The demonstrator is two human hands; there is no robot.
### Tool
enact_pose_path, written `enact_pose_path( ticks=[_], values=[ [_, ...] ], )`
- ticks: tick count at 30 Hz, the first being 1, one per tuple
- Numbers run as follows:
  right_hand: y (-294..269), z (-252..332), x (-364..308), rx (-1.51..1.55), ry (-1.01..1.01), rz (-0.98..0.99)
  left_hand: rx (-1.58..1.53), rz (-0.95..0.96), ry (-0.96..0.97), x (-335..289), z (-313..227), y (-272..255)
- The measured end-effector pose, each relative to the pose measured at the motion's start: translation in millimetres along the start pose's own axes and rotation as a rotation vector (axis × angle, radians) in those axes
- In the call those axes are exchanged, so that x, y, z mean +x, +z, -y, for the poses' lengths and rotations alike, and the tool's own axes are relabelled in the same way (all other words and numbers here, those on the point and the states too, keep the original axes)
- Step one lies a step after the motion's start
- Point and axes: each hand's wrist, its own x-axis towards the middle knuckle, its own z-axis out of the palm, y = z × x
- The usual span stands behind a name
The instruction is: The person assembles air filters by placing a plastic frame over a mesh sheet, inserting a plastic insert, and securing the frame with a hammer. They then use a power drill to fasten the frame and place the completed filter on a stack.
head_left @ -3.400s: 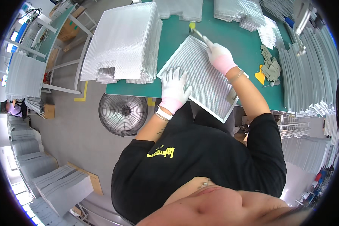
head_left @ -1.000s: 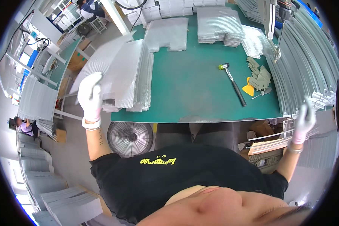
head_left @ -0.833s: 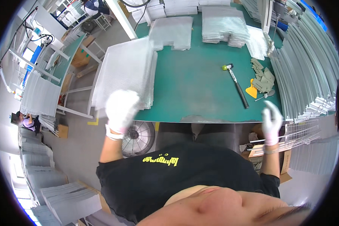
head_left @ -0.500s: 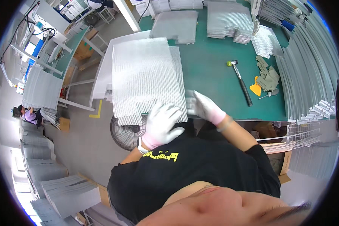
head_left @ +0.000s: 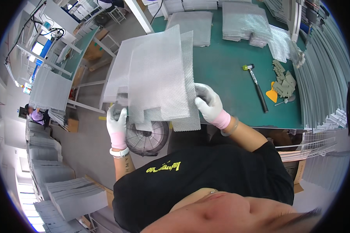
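The white-gloved left hand (head_left: 117, 121) has moved beside the silver mesh sheets (head_left: 159, 77), which poke over the round black fan (head_left: 147, 146). The white-gloved right hand (head_left: 210, 105) meets their right edge, so each side has one. Both are half curled; I can't tell if they grip. Farther right lies a black-handled hammer (head_left: 258, 89).

Open lane at one o'clock

From our right hand (head_left: 210, 103), we have bare green bench (head_left: 225, 70) toward one o'clock, up to the stacked mesh (head_left: 245, 21). The hammer (head_left: 257, 89) obstructs us between two and three, the yellow scraper (head_left: 272, 93) beyond it; mesh sheets (head_left: 157, 73) fill nine to eleven.
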Motion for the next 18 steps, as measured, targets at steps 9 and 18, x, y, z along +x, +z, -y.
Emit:
enact_pose_path(
  ticks=[9,18],
  values=[
    [-11.9,-10.6,-8.4,0.085,0.211,-0.094,0.206,0.169,-0.146,-8.2,-0.1,15.3],
    [-25.8,14.8,-15.4,0.007,0.037,-0.215,-0.519,0.074,0.066,4.8,-52.5,-18.8]
  ],
)
